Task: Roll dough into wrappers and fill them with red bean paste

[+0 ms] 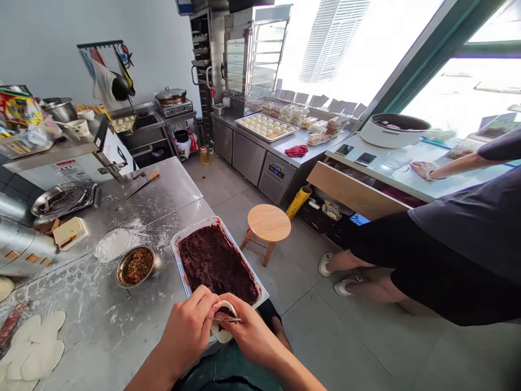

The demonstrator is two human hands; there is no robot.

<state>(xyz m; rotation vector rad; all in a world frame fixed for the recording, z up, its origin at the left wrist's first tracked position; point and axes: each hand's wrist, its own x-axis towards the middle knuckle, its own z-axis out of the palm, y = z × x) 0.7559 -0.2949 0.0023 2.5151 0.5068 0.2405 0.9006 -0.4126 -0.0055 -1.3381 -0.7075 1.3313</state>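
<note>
My left hand [188,329] cups a round dough wrapper [223,330] with dark red bean filling in its middle. My right hand [249,332] pinches a thin flat stick [228,320] and presses it onto the filling. Both hands hover at the near end of a white tray of red bean paste [215,260] on the floured steel table [101,320]. Flat dough rounds [38,347] lie at the table's near left.
A small metal bowl of brown filling [135,266] and a glass dish of flour [113,244] sit left of the tray. A wooden stool [268,224] stands on the floor. A person in dark clothes [459,244] leans on the right counter. A tray of buns [267,126] sits on the far counter.
</note>
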